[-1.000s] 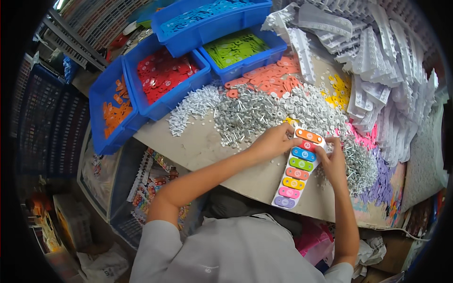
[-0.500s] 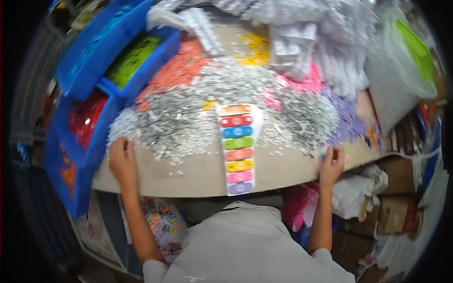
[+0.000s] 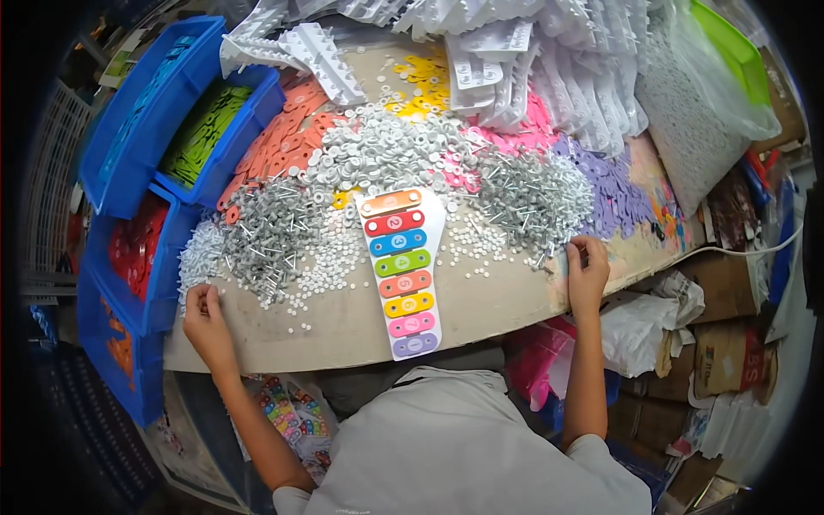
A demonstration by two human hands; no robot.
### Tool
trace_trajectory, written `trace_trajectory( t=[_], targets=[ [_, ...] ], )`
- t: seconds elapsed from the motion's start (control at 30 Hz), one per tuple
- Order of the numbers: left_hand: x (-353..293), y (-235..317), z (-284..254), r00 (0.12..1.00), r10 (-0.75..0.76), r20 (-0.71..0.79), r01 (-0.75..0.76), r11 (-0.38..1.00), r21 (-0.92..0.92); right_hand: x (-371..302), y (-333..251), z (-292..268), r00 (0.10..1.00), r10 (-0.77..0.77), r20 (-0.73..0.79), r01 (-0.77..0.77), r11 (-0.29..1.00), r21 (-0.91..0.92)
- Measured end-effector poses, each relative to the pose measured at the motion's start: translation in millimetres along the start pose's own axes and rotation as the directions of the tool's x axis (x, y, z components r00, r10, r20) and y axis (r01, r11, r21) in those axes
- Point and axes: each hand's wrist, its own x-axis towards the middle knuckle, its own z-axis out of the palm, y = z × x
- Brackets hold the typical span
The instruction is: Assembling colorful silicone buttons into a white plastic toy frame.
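Between my hands lies a toy xylophone, a white tapered base with a column of coloured bars. White round caps sit on the ends of its orange and red bars. At the left, my left hand has its fingers pinched together beside a heap of small pale pieces. My right hand is also pinched, at the near edge of the right heap of metal pins. Whatever the fingertips hold is too small or hidden. Another heap of pins lies nearer my left hand, with white caps behind the xylophone.
Blue bins with coloured bars line the left side. Loose coral, yellow, pink and purple bars lie behind the heaps. Stacked white bases and a clear bag of small pieces stand far right.
The view has turned slightly and sharpened, so the xylophone appears farther left and tilted. Both hands stay pinched by the same heaps, with little movement of their own.
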Motion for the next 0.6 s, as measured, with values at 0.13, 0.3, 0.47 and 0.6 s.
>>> trace_trajectory(
  t=[0.13, 0.3, 0.47, 0.6],
  targets=[
    [-4.5, -6.7, -5.5, 1.000, -0.007, -0.002, 0.006, 0.952, -0.305, -4.7, 3.6, 6.4, 0.994, 0.105, 0.001, -0.105, 0.988, 0.116],
    [-26.7, 43.6, -13.3, 0.938, -0.049, 0.342, 0.268, 0.729, -0.630, -14.1, -31.2, 8.7, 0.903, 0.426, 0.055, -0.327, 0.600, 0.730],
    [-38.9, 92.4, 26.5, 0.774, 0.101, 0.626, 0.497, 0.515, -0.698, -21.1, -115.1, 25.9, 0.839, 0.156, 0.522, -0.534, 0.423, 0.732],
    [-40.5, 120.9, 64.9, 0.686, 0.215, 0.695, 0.520, 0.522, -0.676, -5.7, -154.6, 55.1, 0.653, -0.035, 0.756, -0.634, 0.522, 0.571]
  ],
)
